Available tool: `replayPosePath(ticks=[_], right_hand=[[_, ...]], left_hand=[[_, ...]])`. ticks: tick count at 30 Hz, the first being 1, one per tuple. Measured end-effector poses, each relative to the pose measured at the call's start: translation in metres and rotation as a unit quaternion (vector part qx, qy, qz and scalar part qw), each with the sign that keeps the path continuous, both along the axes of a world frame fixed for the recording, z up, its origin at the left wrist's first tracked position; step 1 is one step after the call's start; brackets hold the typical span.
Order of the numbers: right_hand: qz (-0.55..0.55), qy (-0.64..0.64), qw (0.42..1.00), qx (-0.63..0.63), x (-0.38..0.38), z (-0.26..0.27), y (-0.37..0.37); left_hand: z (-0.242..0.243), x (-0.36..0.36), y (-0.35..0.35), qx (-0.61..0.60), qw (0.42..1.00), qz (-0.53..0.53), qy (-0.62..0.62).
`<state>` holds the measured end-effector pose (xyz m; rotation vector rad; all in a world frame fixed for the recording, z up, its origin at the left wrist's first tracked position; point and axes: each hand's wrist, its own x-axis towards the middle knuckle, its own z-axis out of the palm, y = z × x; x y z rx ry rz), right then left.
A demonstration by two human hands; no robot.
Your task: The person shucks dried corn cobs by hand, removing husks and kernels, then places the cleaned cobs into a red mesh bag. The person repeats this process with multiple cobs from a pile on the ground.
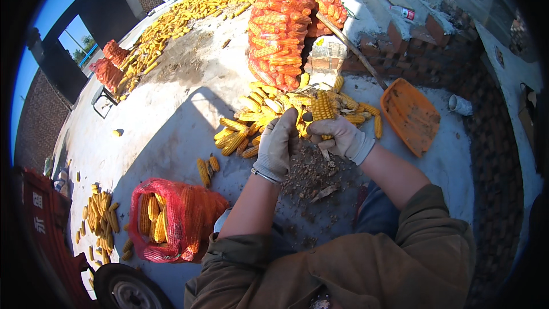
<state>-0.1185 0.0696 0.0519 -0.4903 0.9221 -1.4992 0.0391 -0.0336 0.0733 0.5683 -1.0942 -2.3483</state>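
Note:
My right hand (336,135), in a pale work glove, is closed around the lower end of an upright yellow corn cob (321,106). To its left is my left hand (276,143), gloved too, with its fingers curled; whether something small is in them I cannot tell. Both hands are over the near edge of a heap of corn cobs (253,116). Loose kernels and husk bits (319,176) cover the ground below. An open red mesh sack (184,219) with cobs in it lies to the left of my forearm. A full red mesh sack (279,38) stands behind the heap.
An orange shovel (409,116) leans at the right by a brick step, its handle towards the sacks. A white cup (460,105) lies beyond it. More cobs (101,219) lie at the left near a vehicle wheel (131,289). A wide spread of corn (206,0) covers the yard behind.

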Motion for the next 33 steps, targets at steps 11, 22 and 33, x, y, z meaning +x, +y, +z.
replayPosePath(ticks=[11,22,33], right_hand=[[-0.004,0.434,0.896,-0.098,0.022,-0.014,-0.001],[-0.057,0.163,0.984,0.051,0.087,0.008,0.014],[-0.195,0.054,0.976,-0.085,0.057,-0.027,-0.012]], left_hand=[[0.002,-0.017,0.020,-0.138,0.985,0.100,0.012],[0.008,-0.002,0.008,-0.065,0.973,0.214,0.054],[-0.019,-0.012,0.030,-0.114,0.989,0.055,0.080]])
